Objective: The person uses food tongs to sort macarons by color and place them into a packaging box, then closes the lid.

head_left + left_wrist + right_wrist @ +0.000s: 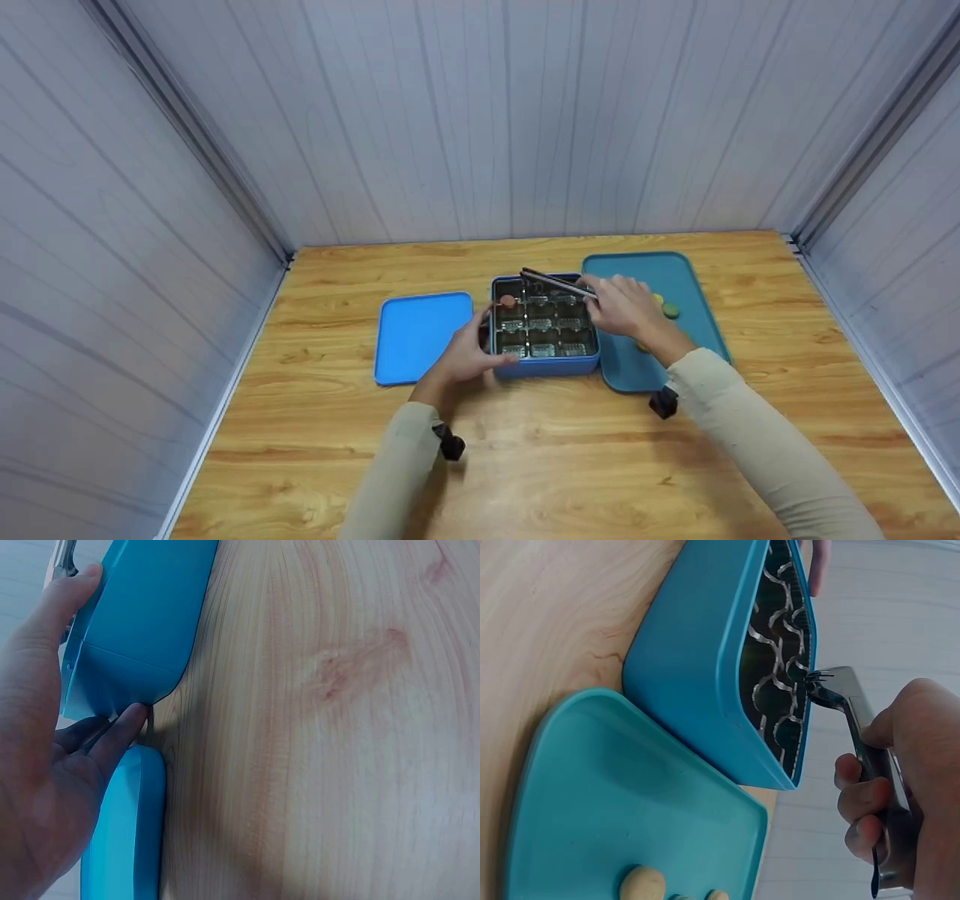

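Observation:
A blue box holds a clear plastic insert divided into several compartments. One reddish-brown round piece, macaron-like, sits at the box's back left. My left hand grips the box's front left corner, thumb at the front rim and fingers against the side wall. In my right hand are metal tongs, held with the fingers wrapped around their arms. The tongs reach over the back of the box, tips near the rim in the right wrist view. No piece shows between the tips.
A teal tray stands right of the box, bearing yellow and green round pieces, partly hidden by my right hand. Left of the box lies a bright blue lid-like tray. Pale panelled walls enclose the wooden table.

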`<act>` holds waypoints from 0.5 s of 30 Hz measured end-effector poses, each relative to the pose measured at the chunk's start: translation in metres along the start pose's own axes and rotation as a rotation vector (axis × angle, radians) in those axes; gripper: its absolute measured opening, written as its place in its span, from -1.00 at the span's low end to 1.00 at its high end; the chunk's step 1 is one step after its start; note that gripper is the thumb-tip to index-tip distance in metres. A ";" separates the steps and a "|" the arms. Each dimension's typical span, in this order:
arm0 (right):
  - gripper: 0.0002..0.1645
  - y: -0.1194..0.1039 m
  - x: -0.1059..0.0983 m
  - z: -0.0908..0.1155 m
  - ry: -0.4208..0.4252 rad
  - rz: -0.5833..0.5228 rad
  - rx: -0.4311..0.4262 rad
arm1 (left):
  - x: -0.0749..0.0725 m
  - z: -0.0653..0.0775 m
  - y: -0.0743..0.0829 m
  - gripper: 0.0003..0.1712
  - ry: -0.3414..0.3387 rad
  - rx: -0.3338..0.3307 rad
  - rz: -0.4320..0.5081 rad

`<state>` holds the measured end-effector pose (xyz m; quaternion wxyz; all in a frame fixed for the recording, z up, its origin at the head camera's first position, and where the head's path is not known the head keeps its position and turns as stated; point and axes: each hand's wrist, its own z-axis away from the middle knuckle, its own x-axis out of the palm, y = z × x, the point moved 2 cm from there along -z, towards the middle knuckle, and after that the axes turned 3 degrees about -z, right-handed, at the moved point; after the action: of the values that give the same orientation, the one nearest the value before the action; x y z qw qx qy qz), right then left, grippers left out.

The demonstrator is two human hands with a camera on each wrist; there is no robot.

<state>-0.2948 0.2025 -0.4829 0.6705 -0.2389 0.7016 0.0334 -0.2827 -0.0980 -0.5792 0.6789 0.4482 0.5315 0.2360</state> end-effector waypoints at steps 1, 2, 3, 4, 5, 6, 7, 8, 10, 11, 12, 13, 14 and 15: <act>-0.53 0.000 0.001 0.000 0.002 0.000 -0.001 | 0.000 0.000 0.000 0.40 -0.002 0.001 -0.004; -0.53 0.001 0.002 0.001 0.005 0.000 -0.002 | 0.000 0.000 0.000 0.39 -0.004 0.002 -0.007; -0.54 0.001 0.002 0.001 0.008 0.000 -0.004 | 0.001 0.000 0.000 0.39 -0.006 0.001 -0.011; -0.54 0.001 0.003 0.001 0.010 0.000 -0.004 | 0.001 0.000 0.000 0.38 -0.010 0.000 -0.012; -0.54 0.001 0.003 0.002 0.012 0.000 -0.005 | 0.001 0.001 0.001 0.38 -0.013 -0.002 -0.012; -0.54 0.001 0.003 0.002 0.013 0.000 -0.006 | 0.001 0.001 0.001 0.37 -0.016 -0.003 -0.011; -0.54 0.001 0.003 0.002 0.014 0.000 -0.006 | 0.001 0.001 0.001 0.37 -0.020 -0.001 -0.004; -0.53 0.001 0.004 0.002 0.012 0.001 -0.006 | 0.001 0.001 0.002 0.37 -0.021 -0.003 -0.004; -0.53 0.002 0.004 0.002 0.007 0.000 -0.005 | 0.001 0.001 0.002 0.37 -0.024 -0.012 0.003; -0.53 0.002 0.004 0.002 0.003 -0.001 -0.003 | 0.001 0.002 0.002 0.37 -0.024 -0.015 0.000; -0.53 0.002 0.004 0.002 0.000 0.000 -0.001 | 0.001 0.002 0.002 0.38 -0.025 -0.020 0.000; -0.52 0.002 0.004 0.002 -0.005 -0.001 0.004 | 0.001 0.002 0.003 0.38 -0.025 -0.024 -0.005; -0.52 0.003 0.004 0.002 -0.009 -0.001 0.010 | 0.001 0.002 0.003 0.38 -0.025 -0.030 -0.006; -0.51 0.003 0.004 0.002 -0.012 -0.004 0.016 | 0.001 0.002 0.003 0.38 -0.025 -0.035 -0.009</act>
<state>-0.2941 0.2049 -0.4875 0.6767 -0.2348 0.6973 0.0279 -0.2800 -0.0963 -0.5769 0.6944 0.4369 0.5206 0.2365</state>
